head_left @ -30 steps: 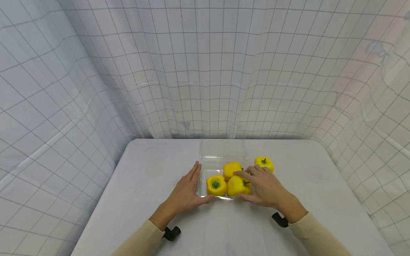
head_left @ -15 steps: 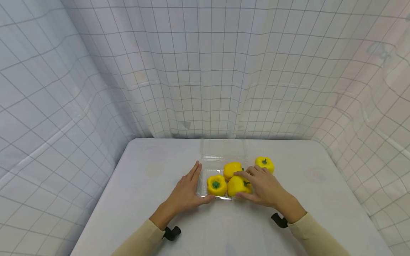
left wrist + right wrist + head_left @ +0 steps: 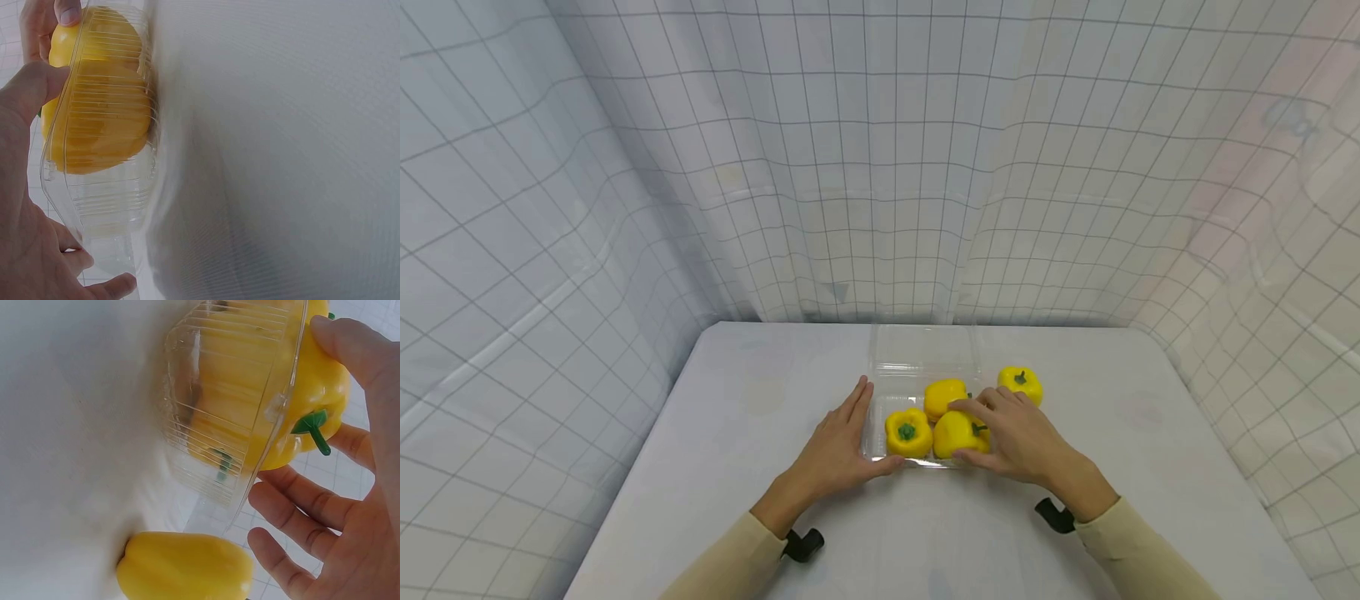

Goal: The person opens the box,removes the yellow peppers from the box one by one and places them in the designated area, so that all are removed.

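In the head view a clear plastic clamshell container (image 3: 895, 402) lies on the table with its lid (image 3: 925, 347) folded back. It holds a yellow bell pepper with its green stem upward (image 3: 908, 434), a second yellow bell pepper (image 3: 943, 395) behind, and a third yellow bell pepper (image 3: 953, 435) at front right. My left hand (image 3: 831, 450) rests along the container's left side, fingers straight, thumb at the front rim. With thumb and fingers, my right hand (image 3: 1022, 437) holds the third pepper, whose stem (image 3: 312, 428) points sideways in the right wrist view.
Outside the container, just beyond my right hand, another yellow bell pepper (image 3: 1021, 383) sits on the white table (image 3: 760, 375). White grid-patterned curtains (image 3: 910, 167) enclose the back and both sides. A black wrist camera mount (image 3: 805, 546) shows by the left cuff.
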Demonstrator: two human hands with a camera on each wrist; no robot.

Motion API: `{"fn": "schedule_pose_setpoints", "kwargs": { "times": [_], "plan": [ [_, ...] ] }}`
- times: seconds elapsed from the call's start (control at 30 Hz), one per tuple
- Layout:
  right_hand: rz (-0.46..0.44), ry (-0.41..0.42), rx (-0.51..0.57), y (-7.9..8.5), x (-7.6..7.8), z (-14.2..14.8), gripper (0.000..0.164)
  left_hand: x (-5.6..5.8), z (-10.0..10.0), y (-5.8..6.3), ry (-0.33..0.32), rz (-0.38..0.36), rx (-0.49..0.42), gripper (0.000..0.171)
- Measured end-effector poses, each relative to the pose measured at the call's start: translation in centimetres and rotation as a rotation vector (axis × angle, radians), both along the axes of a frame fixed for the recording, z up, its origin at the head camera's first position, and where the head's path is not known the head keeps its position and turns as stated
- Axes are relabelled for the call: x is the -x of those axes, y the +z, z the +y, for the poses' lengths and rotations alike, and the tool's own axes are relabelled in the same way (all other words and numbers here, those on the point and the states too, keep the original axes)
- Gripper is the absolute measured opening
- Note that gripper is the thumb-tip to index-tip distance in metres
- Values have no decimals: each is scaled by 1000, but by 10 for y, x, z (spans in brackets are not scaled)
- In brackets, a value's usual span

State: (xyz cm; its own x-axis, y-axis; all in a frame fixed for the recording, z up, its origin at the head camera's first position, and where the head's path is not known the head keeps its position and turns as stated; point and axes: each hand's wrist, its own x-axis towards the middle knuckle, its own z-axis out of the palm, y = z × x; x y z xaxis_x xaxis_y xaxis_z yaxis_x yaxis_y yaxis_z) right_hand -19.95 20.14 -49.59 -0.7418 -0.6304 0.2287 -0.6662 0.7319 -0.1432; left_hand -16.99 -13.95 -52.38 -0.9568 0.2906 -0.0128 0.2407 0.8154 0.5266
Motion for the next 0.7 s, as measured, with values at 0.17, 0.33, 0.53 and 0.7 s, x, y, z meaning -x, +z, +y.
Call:
{"fn": "schedule_pose_setpoints", "kwargs": {
  "times": [0.17, 0.33, 0.53, 0.7],
  "plan": [
    [19, 4, 9, 2, 0, 1, 72, 0, 0, 1, -2, 2, -1, 135],
    [30, 2, 24, 4, -1, 3, 74, 0, 0, 0, -1, 4, 0, 135],
    [24, -8, 51, 9, -2, 5, 75, 1, -1, -1, 3, 6, 1, 134],
    [24, -19, 61, 12, -3, 6, 75, 1, -1, 0, 1, 3, -1, 134]
  ]
}}
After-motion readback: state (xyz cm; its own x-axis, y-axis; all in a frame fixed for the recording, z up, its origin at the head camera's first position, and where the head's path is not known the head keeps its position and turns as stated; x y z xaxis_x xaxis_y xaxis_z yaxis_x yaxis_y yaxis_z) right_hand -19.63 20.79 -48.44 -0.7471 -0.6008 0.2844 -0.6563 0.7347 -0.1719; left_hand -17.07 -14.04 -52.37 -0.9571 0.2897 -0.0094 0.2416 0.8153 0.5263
